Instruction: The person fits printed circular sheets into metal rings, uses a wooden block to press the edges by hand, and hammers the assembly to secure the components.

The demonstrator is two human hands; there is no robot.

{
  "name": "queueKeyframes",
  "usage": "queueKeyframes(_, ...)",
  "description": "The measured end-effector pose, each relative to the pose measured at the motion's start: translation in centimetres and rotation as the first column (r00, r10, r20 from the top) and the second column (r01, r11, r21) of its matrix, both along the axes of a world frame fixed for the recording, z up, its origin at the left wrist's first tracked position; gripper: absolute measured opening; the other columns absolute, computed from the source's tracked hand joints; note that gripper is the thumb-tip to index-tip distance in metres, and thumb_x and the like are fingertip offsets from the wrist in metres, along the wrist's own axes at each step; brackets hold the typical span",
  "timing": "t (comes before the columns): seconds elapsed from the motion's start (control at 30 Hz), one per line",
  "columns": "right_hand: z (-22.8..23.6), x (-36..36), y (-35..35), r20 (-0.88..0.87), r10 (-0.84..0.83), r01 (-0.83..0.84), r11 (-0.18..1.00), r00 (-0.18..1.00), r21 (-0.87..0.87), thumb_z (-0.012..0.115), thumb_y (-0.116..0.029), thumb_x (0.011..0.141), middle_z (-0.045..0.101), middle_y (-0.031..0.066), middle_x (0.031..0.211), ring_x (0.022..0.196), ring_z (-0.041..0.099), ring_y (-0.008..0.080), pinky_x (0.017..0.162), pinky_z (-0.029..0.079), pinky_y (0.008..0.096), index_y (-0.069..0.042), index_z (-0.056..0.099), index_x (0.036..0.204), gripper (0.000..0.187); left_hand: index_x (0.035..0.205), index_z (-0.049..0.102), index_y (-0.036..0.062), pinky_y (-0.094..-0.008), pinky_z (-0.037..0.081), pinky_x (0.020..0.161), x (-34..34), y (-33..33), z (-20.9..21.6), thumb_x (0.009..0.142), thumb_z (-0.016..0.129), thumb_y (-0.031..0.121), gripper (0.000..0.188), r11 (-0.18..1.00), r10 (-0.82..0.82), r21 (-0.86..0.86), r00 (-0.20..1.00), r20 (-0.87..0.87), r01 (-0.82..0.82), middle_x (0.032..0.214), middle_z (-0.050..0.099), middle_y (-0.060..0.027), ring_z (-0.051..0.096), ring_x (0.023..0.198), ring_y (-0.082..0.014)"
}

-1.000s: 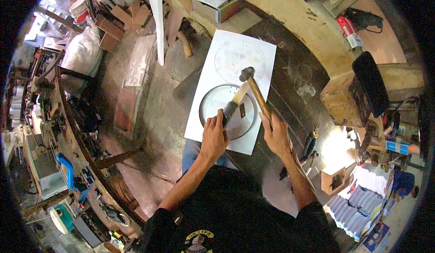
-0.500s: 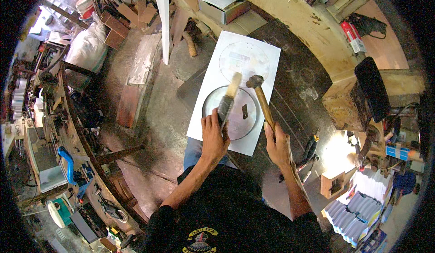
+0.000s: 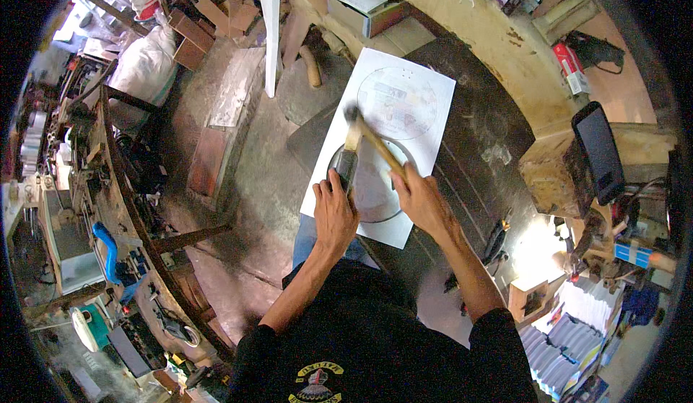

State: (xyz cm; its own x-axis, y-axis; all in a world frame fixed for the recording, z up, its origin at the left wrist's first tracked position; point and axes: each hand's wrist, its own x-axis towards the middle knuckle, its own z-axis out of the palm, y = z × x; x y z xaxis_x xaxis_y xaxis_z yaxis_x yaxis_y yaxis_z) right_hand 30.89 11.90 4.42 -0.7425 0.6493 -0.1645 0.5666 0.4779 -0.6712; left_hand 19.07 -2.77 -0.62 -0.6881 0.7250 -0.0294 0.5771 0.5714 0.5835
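My left hand is closed round a short tool with a dark grey body and a pale wooden-looking end; its exact kind I cannot tell. In my right hand is a hammer with a wooden handle. Its dark head, blurred, is at the tool's pale end; whether they touch is unclear. Beneath both hands lies a white board or sheet with a faint printed circle on its far half. A round grey disc with a dark rim rests on the near half, partly covered by my hands and the tools.
The sheet lies over a dark worktop. Beyond it stand a small box and a pale curved beam. A white post rises at the far left. To the right, a phone leans by a wooden block.
The hammer has swung leftward, bringing its head over the pale end of the tool. My right hand has moved left and up over the sheet; my left hand has shifted slightly left.
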Motion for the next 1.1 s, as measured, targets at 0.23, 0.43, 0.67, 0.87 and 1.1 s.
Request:
queueKeyframes(0.23,1.5,2.7,-2.5,-0.259,-0.205,0.211,0.978,0.944,-0.006,0.055,-0.029,0.097,0.057,0.0147,0.061,0.054,0.056,0.0203,0.052,0.042,0.0381,0.003,0.061,0.091,0.032,0.136,0.039,-0.0035,-0.0497,0.041,0.091,-4.5,-3.9,-0.3,0.082,0.063,0.007,0.060,0.982,-0.075,0.168,0.996,-0.038,0.080,0.109,0.050,-0.0268,0.047,0.102,-0.0441)
queueKeyframes(0.43,0.0,10.8,-7.3,-0.097,-0.507,0.500,0.861,0.856,-0.089,0.052,-0.032,0.099,0.050,0.0009,0.060,0.052,0.047,0.0113,0.047,0.036,0.0305,-0.001,0.057,0.082,0.036,0.131,0.054,0.0041,-0.0422,0.044,0.090,-17.7,-8.3,3.6,0.076,0.064,-0.008,0.057,0.905,-0.404,0.054,0.894,-0.194,0.421,0.108,0.058,-0.0159,0.051,0.102,-0.0341)
queueKeyframes(0.67,-2.6,9.7,-17.0,-0.029,-0.781,0.748,0.607,0.624,-0.268,0.043,-0.042,0.102,0.041,-0.0022,0.057,0.048,0.037,0.0074,0.045,0.029,0.0268,-0.004,0.053,0.080,0.045,0.134,0.051,0.0057,-0.0418,0.050,0.078,-24.3,-5.8,-0.1,0.074,0.062,-0.011,0.063,0.718,-0.694,0.047,0.710,0.117,0.694,0.106,0.060,-0.0180,0.060,0.089,-0.0388)
queueKeyframes(0.87,5.8,-2.6,-19.9,-0.112,-0.813,0.820,0.570,0.572,0.051,0.044,-0.039,0.102,0.041,-0.0031,0.058,0.049,0.037,0.0056,0.046,0.028,0.0248,-0.005,0.054,0.082,0.040,0.138,0.048,0.0079,-0.0460,0.048,0.081,-28.1,-3.0,-2.4,0.076,0.063,-0.004,0.065,0.591,-0.807,0.116,0.583,0.094,0.799,0.107,0.058,-0.0217,0.058,0.094,-0.0445)
queueKeyframes(1.1,1.1,-12.6,-21.1,-0.304,-0.690,0.752,0.628,0.657,0.202,0.058,-0.021,0.094,0.066,0.0210,0.086,0.072,0.065,0.0419,0.060,0.052,0.0487,0.002,0.061,0.106,0.026,0.140,0.046,0.0097,-0.0459,0.048,0.087,-30.0,-0.3,-3.4,0.079,0.064,0.001,0.064,0.445,-0.895,0.163,0.445,0.040,0.881,0.111,0.057,-0.0240,0.057,0.101,-0.0442)
